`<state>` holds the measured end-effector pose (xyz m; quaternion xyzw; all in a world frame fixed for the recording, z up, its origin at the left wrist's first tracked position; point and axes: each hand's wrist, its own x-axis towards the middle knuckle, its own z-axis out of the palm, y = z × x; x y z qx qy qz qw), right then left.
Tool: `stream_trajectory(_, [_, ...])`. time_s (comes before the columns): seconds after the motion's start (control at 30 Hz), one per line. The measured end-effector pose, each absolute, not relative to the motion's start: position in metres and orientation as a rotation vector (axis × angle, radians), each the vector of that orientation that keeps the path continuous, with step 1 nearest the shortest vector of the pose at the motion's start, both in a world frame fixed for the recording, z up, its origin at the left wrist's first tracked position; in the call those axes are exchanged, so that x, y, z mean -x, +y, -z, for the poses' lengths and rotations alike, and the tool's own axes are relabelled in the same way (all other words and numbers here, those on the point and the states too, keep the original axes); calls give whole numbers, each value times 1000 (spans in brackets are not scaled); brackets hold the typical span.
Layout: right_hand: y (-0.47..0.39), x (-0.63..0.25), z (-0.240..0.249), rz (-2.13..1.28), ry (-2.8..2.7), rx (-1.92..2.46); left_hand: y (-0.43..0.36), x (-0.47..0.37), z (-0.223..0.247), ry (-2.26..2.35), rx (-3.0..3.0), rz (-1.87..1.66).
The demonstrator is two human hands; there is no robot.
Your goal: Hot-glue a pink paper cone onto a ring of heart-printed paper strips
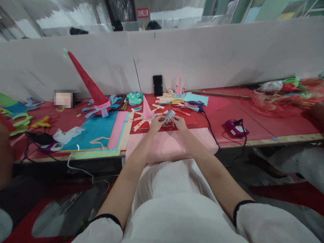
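Note:
Between my hands is a small light-blue piece with a printed pattern (170,115), paper or felt; I cannot tell which. My left hand (157,123) pinches its left side, and my right hand (178,123) pinches its right side. Just left of it stands a pink cone (147,110) ringed by several cream printed strips (138,125) that spread outward. Both hands are over a red sheet (191,118), above a folded pink cloth (172,145) at the table's front edge. Behind them lie yellow-handled scissors (177,101) and a blue tool with a cord (196,105), possibly a glue gun.
A tall red cone hat (88,79) leans at the left, behind stacked coloured sheets (95,133). A phone (157,85) rests against the white partition (202,54). At right are a purple device (236,128) with a cord and red netting (273,103). Other people sit on both sides.

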<state>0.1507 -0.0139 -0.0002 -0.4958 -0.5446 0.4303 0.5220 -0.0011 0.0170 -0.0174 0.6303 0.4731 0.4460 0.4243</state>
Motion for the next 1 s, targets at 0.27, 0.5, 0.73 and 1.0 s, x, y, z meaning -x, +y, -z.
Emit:
stream_trajectory(0.27, [-6,-152,8,-1033,-1286,1186,15,0,13,1176,-1564,-1165])
stream_trajectory(0.5, [2,-152,16,-1076,-1238,1165,18,1,16,1191,-1555,-1183])
stream_trajectory(0.73, [2,-153,16,-1022,-1121,1222,18,-1,18,1200,-1551,-1178])
stream_trajectory(1.0, [-1,-161,6,-762,-1031,1375,14,1,16,1202,-1551,-1102])
